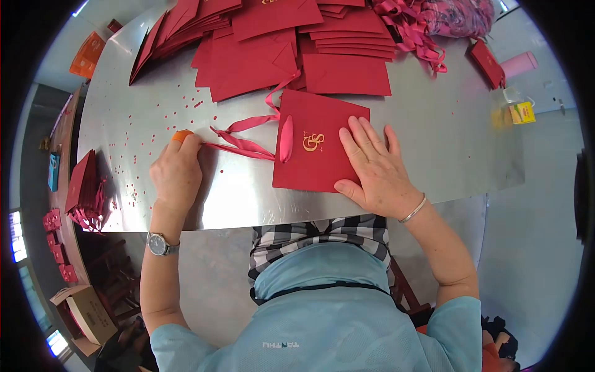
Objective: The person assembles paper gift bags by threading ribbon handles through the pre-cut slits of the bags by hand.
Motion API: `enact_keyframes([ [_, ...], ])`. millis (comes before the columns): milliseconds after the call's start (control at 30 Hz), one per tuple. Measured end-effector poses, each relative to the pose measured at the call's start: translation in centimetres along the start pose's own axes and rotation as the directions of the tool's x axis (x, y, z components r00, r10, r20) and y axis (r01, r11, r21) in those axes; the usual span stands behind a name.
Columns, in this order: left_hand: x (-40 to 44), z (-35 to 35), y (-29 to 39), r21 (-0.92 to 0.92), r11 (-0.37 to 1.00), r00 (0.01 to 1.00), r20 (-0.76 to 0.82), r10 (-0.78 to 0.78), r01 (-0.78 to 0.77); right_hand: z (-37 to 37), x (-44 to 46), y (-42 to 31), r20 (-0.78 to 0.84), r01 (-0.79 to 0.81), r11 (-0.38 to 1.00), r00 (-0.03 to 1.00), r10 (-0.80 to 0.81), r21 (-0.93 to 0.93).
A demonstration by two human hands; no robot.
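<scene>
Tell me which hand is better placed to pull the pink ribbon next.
Probably the left hand: it appears to pinch the far end of the pink ribbon, while the right hand lies flat on the red bag.

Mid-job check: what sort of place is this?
Probably a small workshop finishing paper gift bags: stacked red bags on a metal table, scattered red dots that look like punch waste, and a ribboned bag under the right hand.

Single head-worn fisheye view, facing forward and steeply down, close over torso (328, 322) and metal table (458, 142).
</scene>
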State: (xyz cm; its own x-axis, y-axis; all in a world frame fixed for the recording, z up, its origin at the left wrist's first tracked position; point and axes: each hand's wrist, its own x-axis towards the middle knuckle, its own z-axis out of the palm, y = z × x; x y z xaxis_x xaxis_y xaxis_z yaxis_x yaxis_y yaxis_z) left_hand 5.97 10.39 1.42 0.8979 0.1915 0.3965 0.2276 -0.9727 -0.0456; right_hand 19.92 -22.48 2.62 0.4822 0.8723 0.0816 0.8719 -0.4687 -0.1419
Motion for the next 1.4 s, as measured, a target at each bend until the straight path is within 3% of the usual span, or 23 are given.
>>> enact_keyframes([
  [167, 0.1, -0.8, 0.4, -0.096, 0.989, 0.993, 0.040, -0.113, 0.116, 0.1, 0.0, 0.0, -0.017, 0.001, 1.000, 1.000, -0.001, -0.001],
  [400, -0.3, -1.3, 0.6, -0.063, 0.980, 0.978, 0.101, -0.184, 0.191, 0.0, 0.0, -0.2, -0.017, -0.005, 1.000, 1.000, 0.005, -0.005],
  [500, -0.8, -1.8, 0.8, -0.273, 0.923, 0.962, 0.042, -0.271, 0.272, -0.2, 0.0, -0.2, -0.057, -0.006, 1.000, 0.998, 0.007, 0.011],
  [567, -1.7, -3.6, 2.6, -0.344, 0.877, 0.913, -0.110, -0.393, 0.336, -2.1, 0.5, -0.2, -0.043, -0.012, 0.998, 0.999, 0.015, 0.064],
  [600, -2.6, -4.5, 3.7, -0.371, 0.834, 0.886, -0.061, -0.460, 0.408, -2.8, 0.7, -0.2, -0.016, -0.038, 0.992, 0.999, 0.040, 0.120],
  [667, -4.7, -5.5, 6.6, -0.499, 0.648, 0.817, 0.311, -0.486, 0.576, -3.0, 2.2, 0.6, -0.102, -0.064, 0.984, 0.991, 0.082, 0.164],
  [700, -5.3, -5.7, 8.7, -0.556, 0.694, 0.890, 0.285, -0.357, 0.457, -3.1, 2.9, 1.0, -0.178, -0.089, 0.976, 0.976, 0.125, 0.201],
  [733, -5.1, -5.4, 10.6, -0.540, 0.779, 0.947, 0.158, -0.278, 0.319, -2.3, 3.9, 1.1, -0.244, -0.088, 0.977, 0.960, 0.135, 0.192],
  [800, -4.1, -5.2, 12.5, -0.501, 0.815, 0.956, 0.128, -0.263, 0.291, -2.3, 5.0, 0.8, -0.039, -0.193, 0.974, 0.979, 0.199, 0.118],
  [833, -4.0, -4.8, 12.7, -0.451, 0.849, 0.961, 0.133, -0.242, 0.276, -1.1, 4.8, 0.8, -0.161, -0.135, 0.985, 0.975, 0.151, 0.107],
  [867, -4.1, -4.2, 12.6, -0.397, 0.876, 0.962, 0.138, -0.237, 0.273, -1.2, 4.5, 0.8, -0.149, -0.109, 0.984, 0.980, 0.131, 0.143],
  [933, -4.7, -3.3, 12.0, -0.432, 0.878, 0.978, 0.093, -0.184, 0.207, -1.3, 3.9, 0.7, -0.352, -0.046, 0.961, 0.925, 0.145, 0.274],
  [1000, -4.9, -3.2, 11.9, -0.508, 0.823, 0.967, 0.122, -0.223, 0.254, -1.8, 3.3, 0.9, -0.383, 0.062, 0.854, 0.909, 0.166, 0.517],
  [1033, -5.1, -2.3, 11.4, -0.549, 0.817, 0.981, 0.038, -0.189, 0.179, -2.2, 2.7, 1.0, -0.326, 0.073, 0.750, 0.925, 0.196, 0.657],
  [1100, -5.4, -2.3, 11.8, -0.628, 0.726, 0.952, 0.085, -0.294, 0.280, -2.7, 1.5, 1.7, -0.309, 0.071, 0.720, 0.929, 0.205, 0.690],
  [1133, -5.5, -2.1, 11.3, -0.598, 0.764, 0.964, 0.059, -0.261, 0.244, -3.0, 1.0, 2.1, -0.279, 0.083, 0.685, 0.943, 0.180, 0.724],
  [1267, -6.3, 0.0, 9.5, -0.740, 0.651, 0.957, -0.038, -0.288, 0.167, -6.4, -1.8, 6.9, -0.337, 0.062, 0.590, 0.866, 0.369, 0.805],
  [1333, -5.7, -0.4, 9.5, -0.697, 0.687, 0.958, 0.001, -0.287, 0.207, -7.9, -2.8, 10.5, -0.312, 0.124, 0.330, 0.728, 0.610, 0.936],
  [1400, -4.7, -1.0, 10.2, -0.674, 0.715, 0.965, -0.011, -0.263, 0.187, -8.0, -3.6, 16.6, -0.310, 0.311, 0.154, 0.552, 0.774, 0.938],
])
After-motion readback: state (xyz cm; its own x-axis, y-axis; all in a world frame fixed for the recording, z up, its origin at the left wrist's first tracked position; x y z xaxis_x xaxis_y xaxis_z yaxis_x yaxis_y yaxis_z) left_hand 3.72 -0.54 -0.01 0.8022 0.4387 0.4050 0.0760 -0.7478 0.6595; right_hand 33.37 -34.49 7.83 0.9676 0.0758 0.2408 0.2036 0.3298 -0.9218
